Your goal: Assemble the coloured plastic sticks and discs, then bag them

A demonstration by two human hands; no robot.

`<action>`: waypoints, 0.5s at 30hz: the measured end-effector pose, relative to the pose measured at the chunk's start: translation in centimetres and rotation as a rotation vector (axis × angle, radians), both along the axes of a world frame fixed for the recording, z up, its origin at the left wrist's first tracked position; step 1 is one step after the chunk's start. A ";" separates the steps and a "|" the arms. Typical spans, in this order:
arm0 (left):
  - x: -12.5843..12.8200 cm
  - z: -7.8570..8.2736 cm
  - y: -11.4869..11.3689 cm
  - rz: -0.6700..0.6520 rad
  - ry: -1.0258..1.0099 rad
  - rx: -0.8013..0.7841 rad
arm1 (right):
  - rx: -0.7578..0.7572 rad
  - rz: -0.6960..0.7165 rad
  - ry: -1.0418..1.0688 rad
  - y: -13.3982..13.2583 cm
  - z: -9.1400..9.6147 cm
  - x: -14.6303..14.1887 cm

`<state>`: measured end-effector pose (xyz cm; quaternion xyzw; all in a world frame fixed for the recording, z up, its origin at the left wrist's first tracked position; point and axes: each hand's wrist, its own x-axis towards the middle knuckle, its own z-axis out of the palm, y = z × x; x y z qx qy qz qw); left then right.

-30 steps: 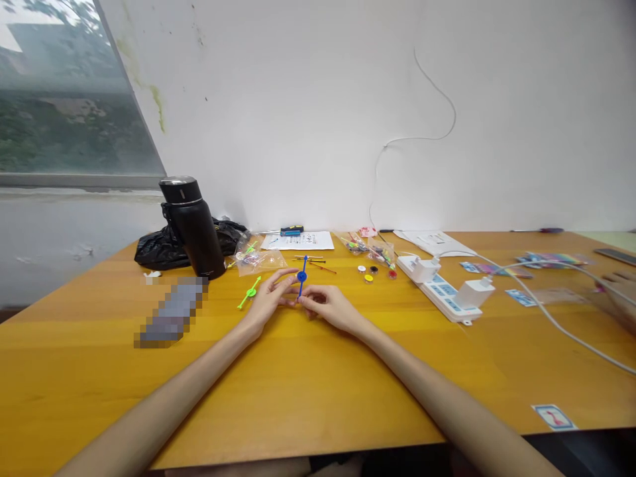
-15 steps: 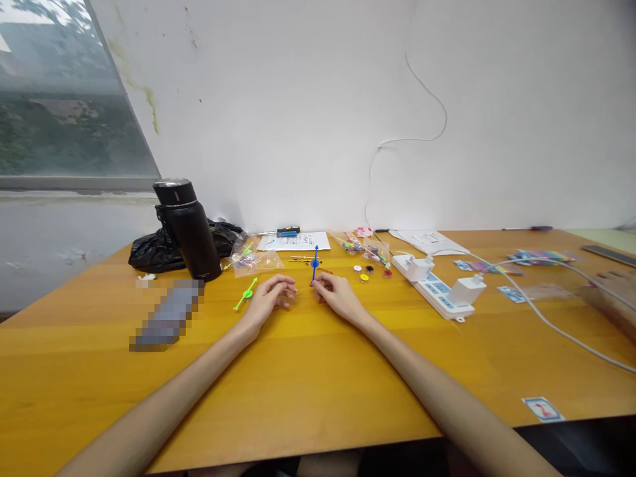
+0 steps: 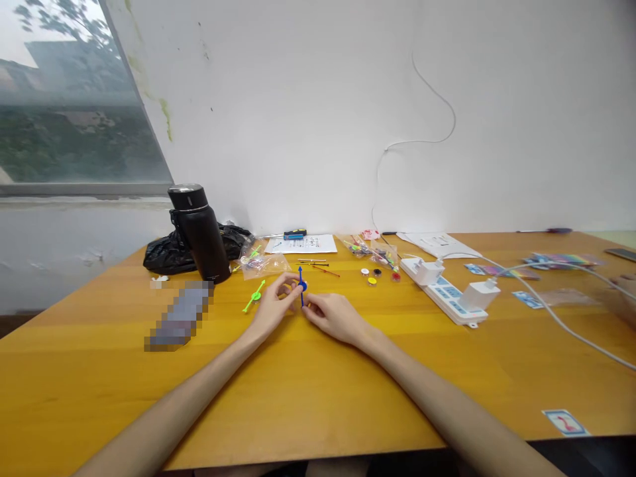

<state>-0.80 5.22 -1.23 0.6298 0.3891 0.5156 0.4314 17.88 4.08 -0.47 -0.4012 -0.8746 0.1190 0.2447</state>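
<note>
A blue arrow spinner (image 3: pixel 301 299) stands upright above the table, its tip pointing up. My left hand (image 3: pixel 273 302) pinches it around the round hub in its middle. At the lower end, the fingers of my right hand (image 3: pixel 330 314) are closed on the shaft. Left of my left hand lies a green arrow spinner (image 3: pixel 256 296), slanted on the tabletop. Small round pieces lie beyond my right hand: a white one (image 3: pixel 365 272), a black one (image 3: pixel 377 272), a yellow one (image 3: pixel 372 281) and a red one (image 3: pixel 395 277).
A black bottle (image 3: pixel 203 242) stands at the left before a black plastic bag (image 3: pixel 163 255). Clear bags of small parts (image 3: pixel 265 265) and a screwdriver (image 3: pixel 295 234) lie toward the wall. A white power strip (image 3: pixel 444 298) with cables is on the right, near another person's hand (image 3: pixel 625 298).
My left hand has come in and closed on the hub of the blue spinner. My right hand and the spinner have shifted left and slightly down in view.
</note>
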 end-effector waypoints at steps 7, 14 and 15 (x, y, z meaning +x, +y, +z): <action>-0.7 0.7 0.5 0.050 0.078 0.022 | -0.013 0.014 -0.013 -0.6 0.4 -0.3; -5.3 4.1 1.2 0.526 0.889 0.344 | -0.021 0.022 -0.016 -0.5 0.4 -0.1; -6.0 4.4 1.3 0.571 1.003 0.335 | -0.021 0.023 -0.020 -0.4 0.4 -0.1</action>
